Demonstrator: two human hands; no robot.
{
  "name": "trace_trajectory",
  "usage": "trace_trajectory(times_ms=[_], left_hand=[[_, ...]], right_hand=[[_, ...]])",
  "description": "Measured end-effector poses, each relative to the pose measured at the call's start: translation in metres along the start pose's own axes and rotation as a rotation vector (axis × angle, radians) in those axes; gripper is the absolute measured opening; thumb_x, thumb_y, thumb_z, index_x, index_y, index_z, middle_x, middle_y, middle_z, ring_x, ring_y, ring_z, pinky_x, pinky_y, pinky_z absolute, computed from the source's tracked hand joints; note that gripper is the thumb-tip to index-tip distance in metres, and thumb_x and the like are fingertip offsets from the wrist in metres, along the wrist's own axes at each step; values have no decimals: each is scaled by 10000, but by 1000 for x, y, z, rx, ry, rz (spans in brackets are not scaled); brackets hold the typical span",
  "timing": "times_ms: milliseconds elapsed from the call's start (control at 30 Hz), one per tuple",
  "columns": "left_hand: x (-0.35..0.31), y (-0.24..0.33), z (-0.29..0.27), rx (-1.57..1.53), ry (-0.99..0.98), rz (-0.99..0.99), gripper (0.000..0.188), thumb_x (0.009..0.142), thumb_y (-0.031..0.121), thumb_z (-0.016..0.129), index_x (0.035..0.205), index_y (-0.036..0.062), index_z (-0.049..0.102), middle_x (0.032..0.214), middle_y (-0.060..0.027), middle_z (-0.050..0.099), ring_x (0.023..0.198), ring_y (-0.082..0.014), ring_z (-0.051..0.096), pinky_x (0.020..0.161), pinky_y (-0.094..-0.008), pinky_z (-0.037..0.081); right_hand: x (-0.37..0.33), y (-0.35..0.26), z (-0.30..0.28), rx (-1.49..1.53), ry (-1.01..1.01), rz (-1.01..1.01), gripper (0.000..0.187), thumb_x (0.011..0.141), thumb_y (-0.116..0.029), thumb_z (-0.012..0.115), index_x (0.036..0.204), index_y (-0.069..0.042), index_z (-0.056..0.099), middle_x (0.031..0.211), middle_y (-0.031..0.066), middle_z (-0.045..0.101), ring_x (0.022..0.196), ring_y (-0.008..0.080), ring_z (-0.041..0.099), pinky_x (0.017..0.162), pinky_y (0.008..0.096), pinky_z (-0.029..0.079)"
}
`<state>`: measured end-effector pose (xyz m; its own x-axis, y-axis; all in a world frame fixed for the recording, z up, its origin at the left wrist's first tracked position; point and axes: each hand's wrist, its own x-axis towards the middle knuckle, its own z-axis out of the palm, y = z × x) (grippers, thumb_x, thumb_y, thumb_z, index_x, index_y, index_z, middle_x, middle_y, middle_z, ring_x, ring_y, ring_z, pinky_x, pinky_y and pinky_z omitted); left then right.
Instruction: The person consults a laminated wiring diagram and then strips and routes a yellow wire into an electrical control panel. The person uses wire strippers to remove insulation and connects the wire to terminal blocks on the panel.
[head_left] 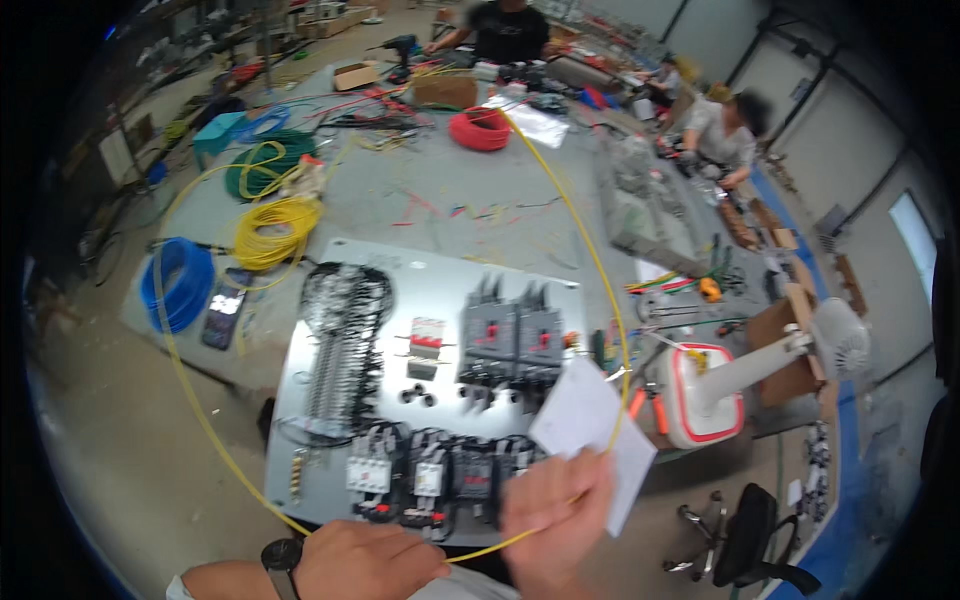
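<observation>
A length of yellow wire [488, 548] runs between my hands at the near edge of the metal mounting plate [420, 262]. My left hand [365, 562] is closed around it, and the wire loops away on the left toward a yellow wire coil [277, 235]. My right hand [560, 510] grips the same wire, whose other stretch arcs up to the far side of the table. Beyond my hands the plate carries contactors [370, 475], two grey circuit breakers [490, 335], a small breaker with red levers [427, 340] and a bundle of black-and-silver parts [342, 350]. A white sheet [580, 415] lies beside my right hand.
Blue [177, 285], green [268, 165] and red [481, 128] wire coils lie on the table, with a phone [222, 315] at left. A white fan [715, 395] and orange-handled pliers [655, 405] are at right. Two co-workers [510, 35] [720, 140] sit across the table.
</observation>
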<state>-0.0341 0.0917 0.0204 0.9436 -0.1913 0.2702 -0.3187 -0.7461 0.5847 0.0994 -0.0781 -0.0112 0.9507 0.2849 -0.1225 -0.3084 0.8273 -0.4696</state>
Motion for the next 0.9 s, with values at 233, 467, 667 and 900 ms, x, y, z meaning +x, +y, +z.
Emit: trace_trajectory(times_ms=[233, 467, 667, 900], left_hand=[[20, 22, 37, -156, -6, -72, 139, 991, 186, 742, 922, 82, 679, 726, -111, 653, 658, -312, 670, 563, -438, 510], [9, 24, 34, -260, 10, -93, 150, 989, 125, 715, 885, 77, 619, 710, -152, 635, 640, -373, 669, 553, -494, 514], [-16, 12, 29, -251, -44, -72, 100, 970, 174, 721, 916, 103, 675, 711, -141, 660, 636, -365, 680, 555, -492, 526], [-41, 6, 9, -267, -105, -77, 80, 948, 162, 735, 898, 122, 687, 683, -119, 654, 623, -358, 683, 543, -486, 522]], right_hand=[[-16, 17, -30, -52, -146, -73, 644, 1196, -537, 290, 673, -167, 360, 540, -3, 345, 441, 147, 301, 498, 333, 310], [33, -42, -1, 85, 20, -58, 680, 1188, -575, 296, 619, -205, 339, 468, -30, 324, 357, 130, 268, 407, 289, 267], [59, -90, -7, 113, 155, -248, 633, 1188, -490, 409, 616, -225, 349, 450, -72, 307, 311, 88, 241, 329, 255, 198], [82, -138, -26, 151, 135, -385, 600, 1185, -466, 441, 644, -220, 360, 477, -67, 301, 332, 92, 236, 335, 258, 199]])
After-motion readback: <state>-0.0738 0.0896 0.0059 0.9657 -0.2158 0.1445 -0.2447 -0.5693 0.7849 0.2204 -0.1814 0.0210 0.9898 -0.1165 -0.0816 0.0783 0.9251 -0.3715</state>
